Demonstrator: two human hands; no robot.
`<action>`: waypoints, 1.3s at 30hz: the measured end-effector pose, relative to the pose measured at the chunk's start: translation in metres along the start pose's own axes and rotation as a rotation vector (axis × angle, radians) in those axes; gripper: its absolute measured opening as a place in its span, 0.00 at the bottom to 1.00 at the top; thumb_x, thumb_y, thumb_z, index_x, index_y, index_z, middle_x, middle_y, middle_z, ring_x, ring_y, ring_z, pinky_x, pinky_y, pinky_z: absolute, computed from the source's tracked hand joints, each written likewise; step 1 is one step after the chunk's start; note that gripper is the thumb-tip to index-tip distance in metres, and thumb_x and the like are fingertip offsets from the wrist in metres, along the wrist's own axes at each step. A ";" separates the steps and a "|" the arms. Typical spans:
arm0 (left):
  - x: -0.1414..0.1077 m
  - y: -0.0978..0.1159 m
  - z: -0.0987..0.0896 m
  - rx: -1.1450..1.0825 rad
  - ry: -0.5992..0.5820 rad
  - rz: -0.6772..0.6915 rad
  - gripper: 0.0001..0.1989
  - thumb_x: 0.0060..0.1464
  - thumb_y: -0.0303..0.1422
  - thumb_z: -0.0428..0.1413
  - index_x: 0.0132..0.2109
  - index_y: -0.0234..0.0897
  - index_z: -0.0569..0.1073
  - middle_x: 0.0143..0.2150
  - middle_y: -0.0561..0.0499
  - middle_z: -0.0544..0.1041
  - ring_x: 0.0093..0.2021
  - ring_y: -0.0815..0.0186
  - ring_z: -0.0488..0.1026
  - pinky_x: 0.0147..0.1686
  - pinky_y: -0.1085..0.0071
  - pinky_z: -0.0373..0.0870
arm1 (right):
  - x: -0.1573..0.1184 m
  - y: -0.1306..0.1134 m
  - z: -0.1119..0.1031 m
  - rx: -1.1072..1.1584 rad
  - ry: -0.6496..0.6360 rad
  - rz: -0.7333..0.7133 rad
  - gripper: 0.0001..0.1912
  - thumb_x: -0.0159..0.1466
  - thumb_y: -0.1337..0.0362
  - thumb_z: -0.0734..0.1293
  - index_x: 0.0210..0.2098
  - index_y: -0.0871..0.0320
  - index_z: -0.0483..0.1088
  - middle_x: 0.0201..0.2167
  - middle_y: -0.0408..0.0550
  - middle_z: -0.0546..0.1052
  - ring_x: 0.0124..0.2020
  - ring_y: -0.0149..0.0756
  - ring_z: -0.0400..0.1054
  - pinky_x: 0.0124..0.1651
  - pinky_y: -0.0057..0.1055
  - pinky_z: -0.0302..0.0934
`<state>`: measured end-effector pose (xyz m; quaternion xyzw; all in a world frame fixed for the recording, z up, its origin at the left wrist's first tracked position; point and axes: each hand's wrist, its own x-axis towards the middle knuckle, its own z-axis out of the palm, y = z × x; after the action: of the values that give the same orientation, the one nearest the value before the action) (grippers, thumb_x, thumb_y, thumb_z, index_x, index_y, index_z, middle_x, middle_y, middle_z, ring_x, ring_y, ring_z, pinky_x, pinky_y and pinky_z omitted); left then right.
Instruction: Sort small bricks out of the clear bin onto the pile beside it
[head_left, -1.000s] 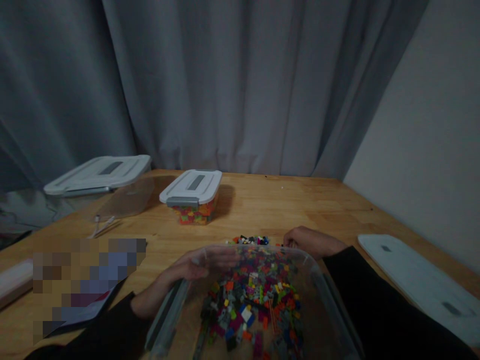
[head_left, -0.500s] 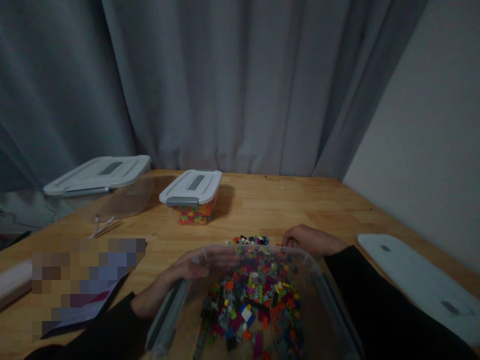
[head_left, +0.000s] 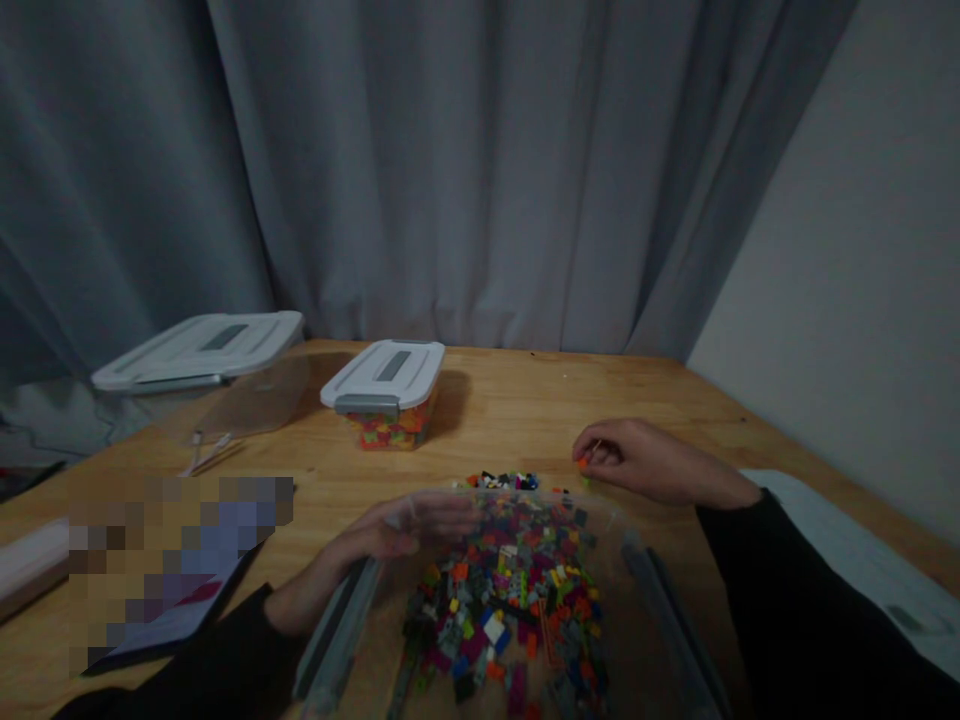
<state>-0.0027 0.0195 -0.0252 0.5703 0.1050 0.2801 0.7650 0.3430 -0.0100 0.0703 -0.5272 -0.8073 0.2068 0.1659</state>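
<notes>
A clear plastic bin (head_left: 660,625) with many small, mixed-colour toy bricks (head_left: 502,610) stands close in front of me. My left hand (head_left: 409,525) lies around its far left corner, fingers stretched out and seen partly through the plastic; whether it presses on the wall I cannot tell. Beyond the bin's right far corner, my right hand (head_left: 634,460) is closed in a pinch on a small orange brick (head_left: 582,463) above the table. A bit of green shows just below those fingertips. A small pile of bricks (head_left: 499,481) lies past the bin's far rim.
A lidded box of orange and green pieces (head_left: 394,430) stands farther back. To its left is a bigger clear box with a white lid (head_left: 217,345). A tablet with a blurred screen (head_left: 187,590) and a white cable (head_left: 206,455) lie left. On the right is a white lid (head_left: 847,560).
My right hand has moved right and slightly up, away from the bin's far rim; an orange brick now shows in its fingers. My left hand stays in place.
</notes>
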 end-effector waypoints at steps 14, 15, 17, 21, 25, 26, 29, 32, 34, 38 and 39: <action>-0.001 0.006 0.017 -0.062 0.059 -0.003 0.26 0.48 0.29 0.54 0.57 0.35 0.74 0.58 0.41 0.76 0.62 0.44 0.65 0.63 0.44 0.51 | -0.036 -0.055 -0.017 -0.015 0.032 -0.077 0.09 0.64 0.53 0.66 0.40 0.48 0.72 0.37 0.36 0.77 0.38 0.25 0.72 0.41 0.22 0.66; 0.000 0.005 0.014 -0.037 0.027 -0.011 0.27 0.46 0.30 0.57 0.56 0.36 0.75 0.58 0.42 0.76 0.62 0.42 0.66 0.63 0.44 0.51 | -0.037 -0.058 -0.015 -0.024 0.015 -0.086 0.08 0.64 0.54 0.66 0.40 0.48 0.72 0.37 0.36 0.77 0.38 0.25 0.72 0.41 0.22 0.65; 0.000 0.006 0.013 -0.009 0.018 -0.042 0.27 0.46 0.33 0.59 0.56 0.38 0.76 0.58 0.42 0.76 0.62 0.41 0.65 0.63 0.45 0.51 | -0.037 -0.063 -0.010 -0.034 -0.016 -0.101 0.06 0.64 0.56 0.67 0.40 0.48 0.73 0.37 0.35 0.77 0.38 0.24 0.72 0.41 0.21 0.64; -0.002 0.013 0.024 -0.016 0.094 -0.034 0.28 0.48 0.31 0.54 0.59 0.34 0.73 0.59 0.41 0.75 0.64 0.42 0.63 0.65 0.45 0.50 | -0.037 -0.065 -0.004 -0.016 -0.118 -0.106 0.05 0.63 0.62 0.67 0.40 0.50 0.73 0.36 0.36 0.77 0.36 0.24 0.71 0.40 0.21 0.63; -0.005 0.016 0.030 0.007 0.066 -0.031 0.28 0.50 0.29 0.51 0.60 0.32 0.71 0.60 0.39 0.73 0.63 0.43 0.64 0.65 0.44 0.48 | -0.037 -0.066 -0.003 -0.019 -0.167 -0.115 0.05 0.63 0.63 0.66 0.39 0.51 0.73 0.35 0.36 0.77 0.36 0.24 0.70 0.39 0.22 0.63; -0.005 0.016 0.029 0.008 0.062 -0.030 0.28 0.50 0.28 0.51 0.60 0.31 0.71 0.61 0.39 0.73 0.64 0.44 0.63 0.65 0.44 0.47 | -0.037 -0.066 -0.003 -0.019 -0.174 -0.114 0.05 0.63 0.63 0.66 0.39 0.51 0.73 0.35 0.36 0.77 0.36 0.24 0.70 0.39 0.22 0.63; -0.004 0.012 0.025 0.003 0.040 -0.003 0.29 0.49 0.29 0.52 0.60 0.32 0.70 0.61 0.40 0.73 0.64 0.44 0.63 0.65 0.45 0.45 | -0.037 -0.066 -0.001 -0.028 -0.188 -0.116 0.05 0.63 0.64 0.66 0.39 0.53 0.74 0.36 0.38 0.78 0.36 0.26 0.71 0.40 0.23 0.63; -0.003 0.009 0.023 0.005 0.014 0.018 0.29 0.50 0.30 0.52 0.61 0.33 0.69 0.62 0.41 0.72 0.65 0.44 0.62 0.64 0.45 0.45 | -0.036 -0.065 0.000 -0.045 -0.183 -0.136 0.06 0.63 0.64 0.66 0.39 0.52 0.74 0.38 0.39 0.78 0.38 0.27 0.71 0.42 0.24 0.63; -0.002 0.008 0.022 0.006 0.008 0.018 0.29 0.50 0.31 0.52 0.61 0.34 0.70 0.61 0.41 0.72 0.65 0.44 0.62 0.64 0.44 0.44 | -0.035 -0.065 0.000 -0.046 -0.174 -0.143 0.07 0.63 0.61 0.67 0.41 0.50 0.75 0.39 0.38 0.78 0.40 0.27 0.71 0.44 0.25 0.63; -0.002 0.009 0.020 0.018 -0.005 0.014 0.29 0.50 0.30 0.52 0.61 0.33 0.70 0.61 0.40 0.73 0.64 0.44 0.63 0.64 0.43 0.45 | -0.032 -0.064 0.000 -0.059 -0.133 -0.137 0.12 0.63 0.56 0.68 0.45 0.46 0.74 0.42 0.38 0.78 0.43 0.29 0.71 0.46 0.26 0.63; -0.002 0.009 0.018 0.018 -0.006 0.013 0.29 0.50 0.30 0.52 0.61 0.32 0.69 0.61 0.39 0.72 0.64 0.43 0.63 0.64 0.43 0.45 | -0.032 -0.064 0.000 -0.061 -0.114 -0.142 0.12 0.63 0.55 0.68 0.45 0.47 0.74 0.42 0.39 0.78 0.43 0.30 0.71 0.47 0.27 0.63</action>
<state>0.0020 0.0053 -0.0113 0.5788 0.1015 0.2821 0.7584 0.3052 -0.0620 0.1011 -0.4610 -0.8566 0.1996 0.1179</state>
